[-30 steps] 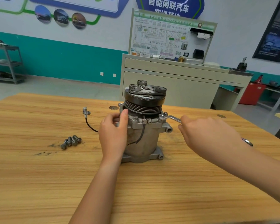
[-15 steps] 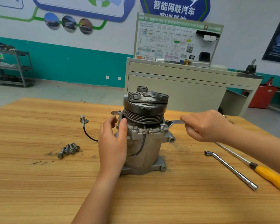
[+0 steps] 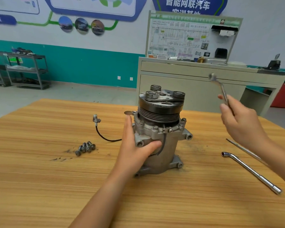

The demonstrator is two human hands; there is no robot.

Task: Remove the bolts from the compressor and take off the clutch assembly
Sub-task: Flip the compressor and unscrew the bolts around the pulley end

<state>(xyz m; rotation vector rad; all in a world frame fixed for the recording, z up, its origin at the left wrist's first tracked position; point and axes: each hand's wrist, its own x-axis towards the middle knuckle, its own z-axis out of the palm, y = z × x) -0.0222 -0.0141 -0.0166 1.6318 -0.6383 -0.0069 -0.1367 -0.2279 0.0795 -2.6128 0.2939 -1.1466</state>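
We are looking at one compressor (image 3: 156, 145) standing upright mid-table, its one clutch assembly (image 3: 161, 102) sitting on top, not yet taken off; we are counting at least three bolt heads (image 3: 155, 128) remaining in the flange under the pulley and four removed bolts (image 3: 85, 148) lying together to its left, so we are judging the unbolting roughly half done; our left hand (image 3: 135, 145) is clasping the housing, thumb across its front; our right hand (image 3: 240, 119) is gripping one wrench (image 3: 220, 89) raised clear of the compressor; one L-shaped socket wrench (image 3: 252, 173) and one thin shaft (image 3: 243, 150) are lying on the table (image 3: 56, 186) to the right.
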